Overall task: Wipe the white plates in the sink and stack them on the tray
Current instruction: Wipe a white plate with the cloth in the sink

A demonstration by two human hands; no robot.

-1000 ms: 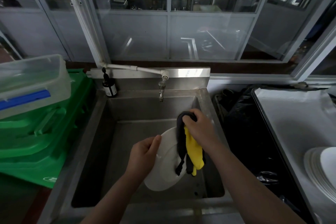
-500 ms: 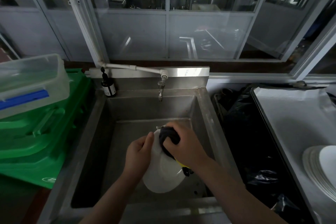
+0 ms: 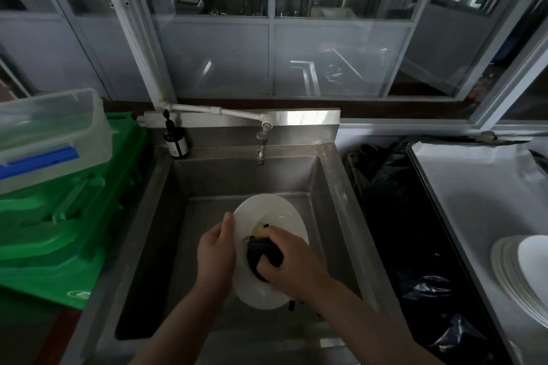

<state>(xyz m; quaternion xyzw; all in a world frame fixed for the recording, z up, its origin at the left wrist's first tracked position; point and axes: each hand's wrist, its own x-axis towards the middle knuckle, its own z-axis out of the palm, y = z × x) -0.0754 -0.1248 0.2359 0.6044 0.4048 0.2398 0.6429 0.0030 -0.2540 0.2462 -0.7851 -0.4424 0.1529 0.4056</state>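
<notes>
gripping white plate [image 3: 268, 218] by its left rim w/ left hand [image 3: 216, 253] over the sink [image 3: 332, 216], right hand [image 3: 289, 264] clenched on dark cloth [image 3: 262, 258] pressed to plate face, wiped stack of plates [image 3: 522, 270] on tray [image 3: 474, 187] at right

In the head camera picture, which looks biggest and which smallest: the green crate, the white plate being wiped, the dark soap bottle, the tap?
Largest to smallest as they look:
1. green crate
2. white plate
3. dark soap bottle and tap: these two look much alike, so I won't rank them.
The plate sits nearer the camera, so it looks bigger than it is.
</notes>
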